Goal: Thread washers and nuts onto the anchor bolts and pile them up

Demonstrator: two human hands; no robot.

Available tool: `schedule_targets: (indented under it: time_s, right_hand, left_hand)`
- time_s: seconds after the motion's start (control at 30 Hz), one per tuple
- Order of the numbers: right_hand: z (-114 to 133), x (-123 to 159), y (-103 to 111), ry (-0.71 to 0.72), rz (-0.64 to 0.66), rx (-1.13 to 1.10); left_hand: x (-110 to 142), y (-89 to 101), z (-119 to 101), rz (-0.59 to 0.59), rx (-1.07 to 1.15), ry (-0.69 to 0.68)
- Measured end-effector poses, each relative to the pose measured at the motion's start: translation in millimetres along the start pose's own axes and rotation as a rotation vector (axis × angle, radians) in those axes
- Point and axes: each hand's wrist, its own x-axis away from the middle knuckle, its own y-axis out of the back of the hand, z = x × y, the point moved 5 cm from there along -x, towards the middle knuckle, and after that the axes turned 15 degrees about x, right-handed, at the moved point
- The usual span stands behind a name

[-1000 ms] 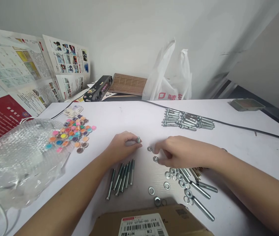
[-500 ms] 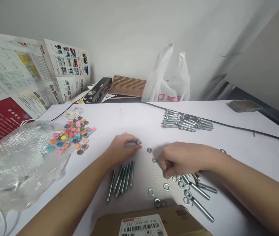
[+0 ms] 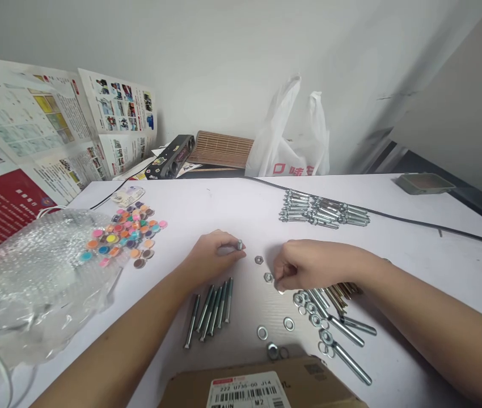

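My left hand [image 3: 218, 252] is closed in a pinch on a small silver metal piece [image 3: 240, 245], of which just a short end shows at the fingertips. My right hand [image 3: 296, 266] is curled with fingers and thumb together, low over the table; a pale sliver shows under its fingertips, too small to name. Between the hands lie two hex nuts, an upper nut [image 3: 258, 259] and a lower nut [image 3: 269, 277]. Several long bolts [image 3: 209, 311] lie side by side below my left hand. Flat washers [image 3: 288, 323] and a bigger nut [image 3: 272, 351] lie nearer me.
Sleeved bolts with nuts and rings [image 3: 343, 331] and brass-coloured pieces [image 3: 338, 297] lie below my right wrist. Assembled anchor bolts [image 3: 324, 211] are piled at the back. A cardboard box [image 3: 309, 385] stands in front; coloured discs [image 3: 128, 235] and bubble wrap [image 3: 32, 272] are left.
My right hand has shifted slightly up and left, uncovering more nuts and brass-coloured pieces beneath it. My left hand has stayed in place with its metal piece.
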Motion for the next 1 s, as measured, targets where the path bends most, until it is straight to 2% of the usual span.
schedule_targets:
  time_s: [0.1, 0.2, 0.3, 0.4, 0.47, 0.83, 0.9, 1.0]
  right_hand:
    - [-0.3, 2.1, 6.4, -0.014, -0.036, 0.012]
    - [-2.9, 13.4, 17.6, -0.088, -0.058, 0.08]
    - [-6.4, 31.0, 20.2, -0.22, 0.031, 0.151]
    - [-8.8, 45.5, 12.0, -0.39, 0.155, 0.259]
    - [-7.3, 48.1, 6.8, -0.456, 0.161, 0.327]
    - [4.4, 36.6, -10.2, -0.446, 0.103, 0.299]
    - [2.8, 36.8, -9.0, -0.41, 0.095, 0.284]
    - [2.6, 36.1, 1.7, -0.273, 0.071, 0.192]
  left_hand:
    - [0.2, 0.1, 0.0, -0.001, -0.002, -0.003]
    - [0.6, 0.3, 0.0, -0.005, 0.0, 0.004]
    - [0.4, 0.6, -0.6, 0.0, -0.004, 0.011]
    - [0.3, 1.0, -1.4, 0.007, -0.005, 0.015]
    - [0.3, 1.4, -2.2, 0.008, -0.01, 0.01]
    - [2.4, 0.8, -3.4, 0.005, -0.004, -0.017]
    - [2.3, 0.9, -3.0, 0.008, -0.003, -0.012]
    - [2.0, 0.8, -3.0, 0.016, -0.007, -0.011]
